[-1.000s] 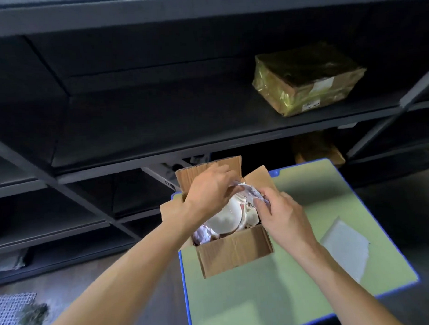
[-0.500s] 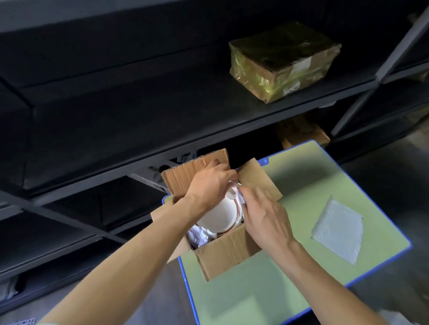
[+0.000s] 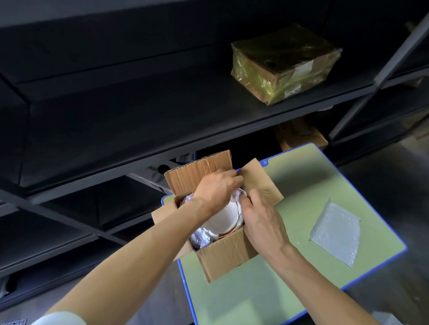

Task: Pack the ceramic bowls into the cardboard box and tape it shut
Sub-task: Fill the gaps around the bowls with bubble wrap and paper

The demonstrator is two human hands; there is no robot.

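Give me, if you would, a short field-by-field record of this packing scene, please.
Box: cardboard box, flaps open, untaped, on the green table
Contents: white bowl with crumpled wrapping beside it
Left hand: left hand above the bowl, fingers curled on the wrapping near the far flap
Right hand: right hand at the bowl's right edge, fingertips in the wrapping; grip unclear
Beside box: bubble wrap sheet flat on the table, apart from the box
Behind: wrapped parcel on a dark shelf

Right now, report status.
Left hand and right hand grip wrapping over bowl. Bowl in cardboard box, flaps open. Bubble wrap sheet aside on table.
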